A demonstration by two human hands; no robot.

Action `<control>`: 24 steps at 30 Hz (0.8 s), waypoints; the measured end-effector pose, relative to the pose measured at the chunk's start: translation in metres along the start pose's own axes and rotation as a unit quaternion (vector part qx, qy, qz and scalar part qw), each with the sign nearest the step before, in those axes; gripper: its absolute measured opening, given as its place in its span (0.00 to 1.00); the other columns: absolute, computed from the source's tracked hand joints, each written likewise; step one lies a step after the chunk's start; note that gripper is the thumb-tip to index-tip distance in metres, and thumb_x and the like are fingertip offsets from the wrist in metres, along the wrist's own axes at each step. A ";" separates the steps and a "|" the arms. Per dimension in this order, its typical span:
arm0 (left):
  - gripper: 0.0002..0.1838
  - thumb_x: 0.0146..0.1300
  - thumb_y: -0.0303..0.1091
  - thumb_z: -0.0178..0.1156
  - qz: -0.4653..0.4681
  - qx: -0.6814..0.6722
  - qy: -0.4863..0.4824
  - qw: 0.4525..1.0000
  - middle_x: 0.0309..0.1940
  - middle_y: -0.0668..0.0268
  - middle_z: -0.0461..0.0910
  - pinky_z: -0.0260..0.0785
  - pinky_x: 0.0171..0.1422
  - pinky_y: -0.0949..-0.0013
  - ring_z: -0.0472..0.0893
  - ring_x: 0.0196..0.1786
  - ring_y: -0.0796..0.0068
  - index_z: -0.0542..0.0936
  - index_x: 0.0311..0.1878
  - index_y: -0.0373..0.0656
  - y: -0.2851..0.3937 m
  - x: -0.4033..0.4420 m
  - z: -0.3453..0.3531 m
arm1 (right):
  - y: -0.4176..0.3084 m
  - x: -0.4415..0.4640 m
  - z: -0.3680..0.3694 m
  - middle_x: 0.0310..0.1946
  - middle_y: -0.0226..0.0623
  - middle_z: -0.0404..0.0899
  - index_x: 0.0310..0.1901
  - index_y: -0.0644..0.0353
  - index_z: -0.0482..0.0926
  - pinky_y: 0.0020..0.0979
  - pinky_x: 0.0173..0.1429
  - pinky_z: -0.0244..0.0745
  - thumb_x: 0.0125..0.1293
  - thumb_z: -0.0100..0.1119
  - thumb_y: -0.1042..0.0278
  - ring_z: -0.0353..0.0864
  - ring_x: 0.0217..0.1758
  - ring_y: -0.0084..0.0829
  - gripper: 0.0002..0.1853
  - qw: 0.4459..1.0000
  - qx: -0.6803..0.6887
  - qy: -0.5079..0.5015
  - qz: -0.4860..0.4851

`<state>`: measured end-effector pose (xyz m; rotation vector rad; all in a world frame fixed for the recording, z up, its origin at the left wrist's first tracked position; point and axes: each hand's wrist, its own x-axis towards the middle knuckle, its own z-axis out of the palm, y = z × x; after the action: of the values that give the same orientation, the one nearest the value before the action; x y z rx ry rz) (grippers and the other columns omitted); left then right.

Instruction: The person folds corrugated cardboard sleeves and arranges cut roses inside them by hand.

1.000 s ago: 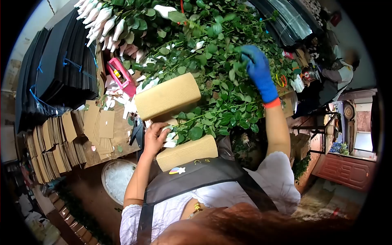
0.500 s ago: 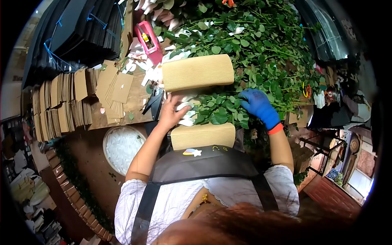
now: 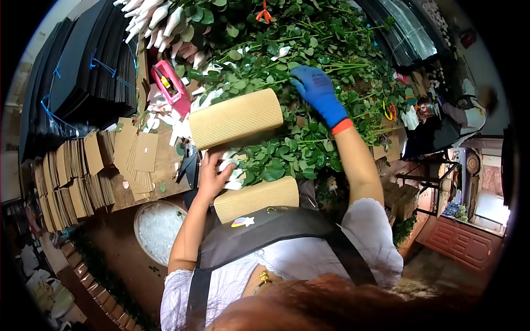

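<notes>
lying glossy green, leafy stems [image 3: 301, 156] with white wraps [image 3: 235, 181], left hand [image 3: 210, 177] fingers parted, right hand [image 3: 317, 92] grip unclear

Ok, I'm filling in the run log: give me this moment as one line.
left hand: bare, beside white wraps | right hand: blue-gloved, at leafy stems | ribbed cardboard: either side of more leafy stems

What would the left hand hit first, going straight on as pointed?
Probably the near edge of the farther corrugated cardboard, just beyond the left hand; depth is unclear, so the fingertips might slip beneath it.
</notes>
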<state>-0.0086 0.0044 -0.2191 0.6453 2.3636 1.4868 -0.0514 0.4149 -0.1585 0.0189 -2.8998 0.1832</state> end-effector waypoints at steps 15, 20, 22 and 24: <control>0.27 0.64 0.38 0.71 -0.003 0.027 -0.027 0.999 0.48 0.55 0.82 0.77 0.48 0.63 0.83 0.42 0.65 0.74 0.62 0.40 -0.018 0.000 0.000 | -0.071 -0.125 -0.116 0.47 0.40 0.86 0.52 0.56 0.86 0.39 0.55 0.78 0.68 0.65 0.69 0.84 0.49 0.43 0.12 0.976 0.191 0.101 -0.016; 0.27 0.62 0.41 0.72 0.008 0.015 -0.008 1.000 0.49 0.53 0.80 0.74 0.54 0.61 0.81 0.50 0.58 0.74 0.59 0.39 -0.030 -0.001 0.005 | -0.053 -0.135 -0.039 0.52 0.43 0.84 0.49 0.54 0.85 0.42 0.55 0.79 0.63 0.66 0.68 0.84 0.51 0.48 0.12 0.998 -0.031 -0.063 0.006; 0.25 0.62 0.44 0.72 0.004 0.023 -0.005 1.000 0.48 0.50 0.79 0.73 0.57 0.57 0.80 0.52 0.53 0.76 0.54 0.37 -0.032 -0.001 0.007 | -0.065 -0.126 -0.050 0.54 0.44 0.83 0.48 0.53 0.85 0.42 0.55 0.80 0.62 0.66 0.68 0.84 0.51 0.48 0.13 0.994 -0.087 -0.059 -0.007; 0.25 0.62 0.45 0.71 -0.014 0.021 -0.022 0.999 0.50 0.48 0.77 0.72 0.60 0.56 0.79 0.54 0.50 0.76 0.52 0.36 -0.033 0.000 0.006 | -0.101 -0.111 -0.077 0.50 0.43 0.85 0.51 0.51 0.84 0.42 0.51 0.81 0.64 0.65 0.65 0.85 0.47 0.46 0.13 0.997 -0.020 -0.069 0.011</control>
<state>-0.0132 -0.0034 -0.2509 0.6457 2.3661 1.4011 0.0767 0.3237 -0.0981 -0.0070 -3.0417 0.1328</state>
